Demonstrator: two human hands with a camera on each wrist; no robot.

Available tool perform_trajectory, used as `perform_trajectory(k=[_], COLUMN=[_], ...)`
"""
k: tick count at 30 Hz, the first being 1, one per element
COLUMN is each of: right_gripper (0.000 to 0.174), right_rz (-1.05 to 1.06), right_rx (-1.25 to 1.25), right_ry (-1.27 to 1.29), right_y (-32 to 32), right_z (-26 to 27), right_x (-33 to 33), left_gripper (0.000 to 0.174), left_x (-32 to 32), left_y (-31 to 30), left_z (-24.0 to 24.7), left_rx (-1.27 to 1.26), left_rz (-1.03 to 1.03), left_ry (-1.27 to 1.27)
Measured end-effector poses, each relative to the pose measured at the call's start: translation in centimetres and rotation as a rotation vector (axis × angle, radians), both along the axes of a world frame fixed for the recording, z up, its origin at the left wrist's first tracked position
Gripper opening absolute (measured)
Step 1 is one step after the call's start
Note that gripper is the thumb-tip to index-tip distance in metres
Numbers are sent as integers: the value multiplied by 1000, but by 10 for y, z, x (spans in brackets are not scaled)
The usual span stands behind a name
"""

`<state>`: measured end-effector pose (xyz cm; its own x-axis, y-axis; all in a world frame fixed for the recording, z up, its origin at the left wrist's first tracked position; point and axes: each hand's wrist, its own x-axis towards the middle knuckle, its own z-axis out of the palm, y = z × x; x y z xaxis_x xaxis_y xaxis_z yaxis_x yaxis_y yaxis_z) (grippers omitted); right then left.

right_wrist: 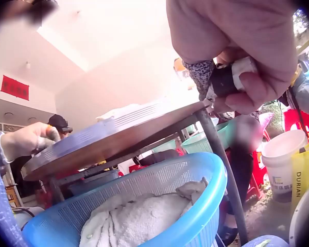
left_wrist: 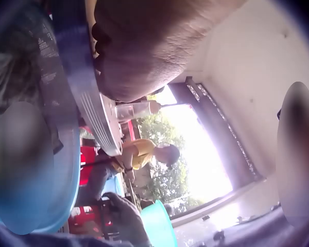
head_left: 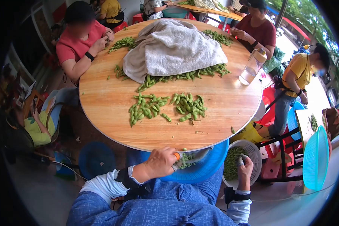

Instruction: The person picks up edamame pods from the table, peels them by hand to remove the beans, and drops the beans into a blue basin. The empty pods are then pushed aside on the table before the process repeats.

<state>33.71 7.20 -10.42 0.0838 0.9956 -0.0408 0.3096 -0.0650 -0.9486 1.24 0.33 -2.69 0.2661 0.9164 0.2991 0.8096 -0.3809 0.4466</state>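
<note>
At the near edge of the round wooden table (head_left: 113,126), the left hand (head_left: 160,164) has bent fingers and an orange band; whether it holds anything is hidden. The left wrist view has this hand (left_wrist: 144,46) large at the top. Over a white basket (head_left: 257,150) of green pods (head_left: 232,160) is the right hand (head_left: 245,171), with grey-wrapped fingertips. In the right wrist view the right hand (right_wrist: 242,51) has curled fingers with black and white wrappings; no held thing can be made out. Two piles of pods (head_left: 143,109) (head_left: 190,106) lie on the table.
A blue basket (head_left: 211,165) with grey cloth sits under the table edge, at the lap. A towel (head_left: 177,49) covers more pods. One bottle (head_left: 252,67) stands at the table's right. Several people sit or stand around; a turquoise basket (head_left: 315,160) is far right.
</note>
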Motion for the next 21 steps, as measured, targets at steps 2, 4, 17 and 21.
perform_trajectory(k=[2,4,17,21], right_gripper=[11,11,14,17], right_rz=[9,38,310,653], right_rx=[18,20,112,301], right_ry=[17,36,165,-39], right_y=[2,1,-10,-5], right_z=[-5,1,60,80], right_x=[0,-6,-86,-149], left_gripper=[14,16,14,8], left_x=[4,2,-28,-65], left_y=[0,17,102,83], left_z=[6,11,7,12], left_rx=[18,59,-34,-47], left_rz=[-92,-25,268,277], left_ry=[-21,-64,83,-483])
